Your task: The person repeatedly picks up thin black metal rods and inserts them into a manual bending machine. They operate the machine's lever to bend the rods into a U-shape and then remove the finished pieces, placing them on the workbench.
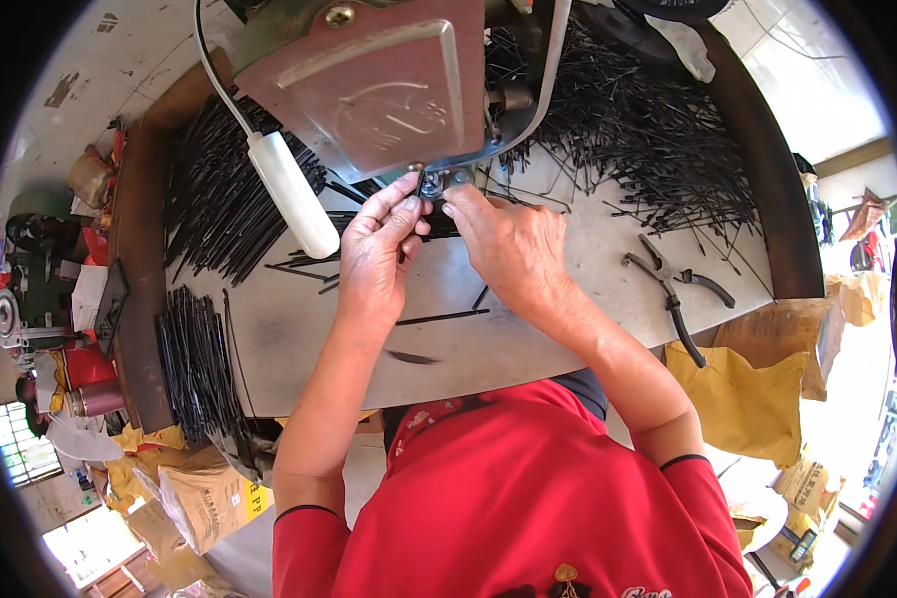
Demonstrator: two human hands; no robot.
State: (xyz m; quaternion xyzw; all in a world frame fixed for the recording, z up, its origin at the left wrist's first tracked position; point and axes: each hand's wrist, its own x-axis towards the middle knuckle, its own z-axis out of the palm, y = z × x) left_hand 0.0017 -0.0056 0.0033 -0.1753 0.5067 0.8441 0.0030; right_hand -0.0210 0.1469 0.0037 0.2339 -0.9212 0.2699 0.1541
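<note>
Both of my hands are raised to a small metal fitting (432, 185) under the red-brown machine housing (379, 105). My left hand (377, 234) pinches at the fitting's left side, its thumb and forefinger pressed together around a small dark piece whose kind I cannot make out. From the right, my right hand (513, 244) has its fingers curled in against the fitting. Its thumb points left, and what lies in its fingertips is hidden. Just below the hands, a thin black rod (444, 317) lies on the pale tabletop (319, 344).
A white lamp (294, 194) hangs left of my left hand. Black rods lie in a heap (234, 199) behind it, a bundle (197, 359) at the left edge and a tangled heap (648, 120) at back right. Black-handled pliers (673, 289) lie right. Raised brown edges (767, 189) border the table.
</note>
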